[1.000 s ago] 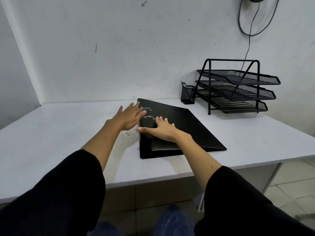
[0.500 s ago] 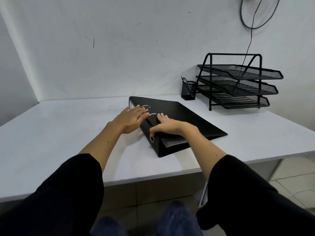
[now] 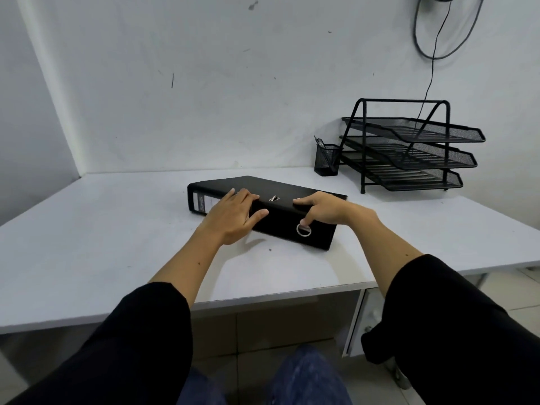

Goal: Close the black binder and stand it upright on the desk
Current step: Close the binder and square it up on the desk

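The closed binder [image 3: 263, 185] lay flat at mid-worktop [image 3: 117, 229], spine [image 3: 280, 222] toward the front edge. The left grip [image 3: 232, 216] curled over its top edge, thumb on the spine. The right grip [image 3: 327, 210] clasped it likewise, thumb beside the ring [image 3: 304, 230].

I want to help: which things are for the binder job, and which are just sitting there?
For the job: closed black binder, left hand, right hand, white desk.
Just sitting: small black mesh pen cup, black three-tier mesh tray rack.
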